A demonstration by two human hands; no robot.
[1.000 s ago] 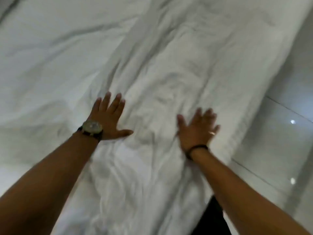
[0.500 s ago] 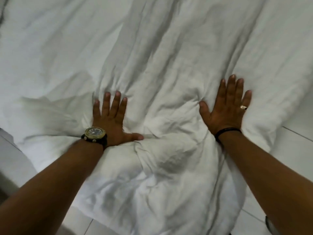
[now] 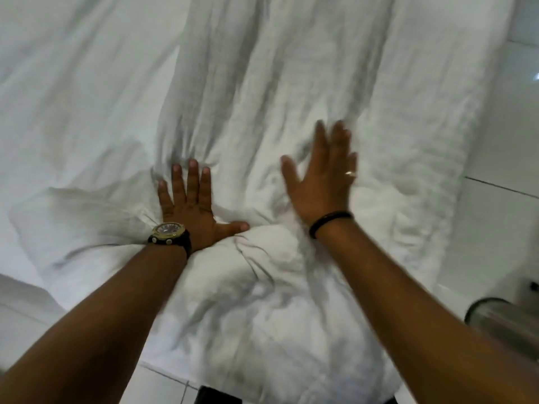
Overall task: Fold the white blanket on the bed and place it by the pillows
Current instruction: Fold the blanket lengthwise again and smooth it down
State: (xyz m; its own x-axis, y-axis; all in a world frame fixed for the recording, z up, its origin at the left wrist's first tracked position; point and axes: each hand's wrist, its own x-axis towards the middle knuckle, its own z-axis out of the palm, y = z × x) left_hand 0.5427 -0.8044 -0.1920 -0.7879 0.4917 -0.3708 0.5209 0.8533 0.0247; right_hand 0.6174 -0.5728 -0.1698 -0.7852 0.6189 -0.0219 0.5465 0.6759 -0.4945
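I look down over both of my forearms at the white blanket, which fills most of the view. It lies spread and heavily creased as a long strip running from the 6 o'clock edge up to 12 o'clock, on top of the white bed, whose flatter sheet shows from 9 to 11 o'clock. The near end of the blanket hangs over the bed's edge at 6 o'clock, above the pale tiled floor.

My left hand sits just left of centre, palm down and pressed flat into the blanket, fingers straight and slightly apart, thumb stretched out towards 3 o'clock. It grips nothing. Folds of cloth bunch up around its fingertips and beside the thumb. A gold-faced wristwatch with a dark strap sits on that wrist.

My right hand is just right of centre, fingers extended and spread, pointing to 12 o'clock, holding nothing. It is blurred, so I cannot tell whether the palm touches the cloth or floats just over it. It wears a ring on one finger and a black band around the wrist.

At 4 o'clock, on the floor beside the bed, stands a shiny metal cylinder, partly behind my right forearm.
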